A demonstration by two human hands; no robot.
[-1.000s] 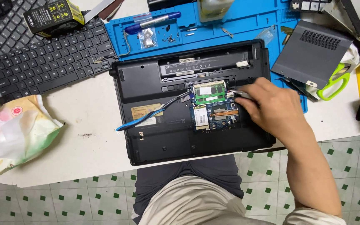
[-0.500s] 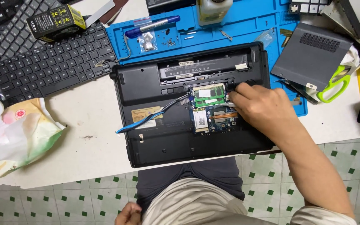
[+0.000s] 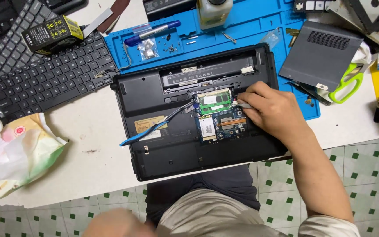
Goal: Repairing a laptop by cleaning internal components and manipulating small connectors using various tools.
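On the white table (image 3: 97,131), right hand (image 3: 270,109) curls inside laptop (image 3: 154,149).

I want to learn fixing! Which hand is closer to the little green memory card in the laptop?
Right. The right hand rests just beside the green memory card, fingertips at its edge. The left hand is blurred, far below by the lap.

From my remote station I record bright, even overhead light, with soft, short shadows under the open black plastic laptop base (image 3: 198,131). Mild glare sits on the blue silicone work mat (image 3: 259,26). Focus holds across the white tabletop (image 3: 97,145). The left hand (image 3: 115,224) at the bottom edge is smeared (motion blur). Corners bow slightly.
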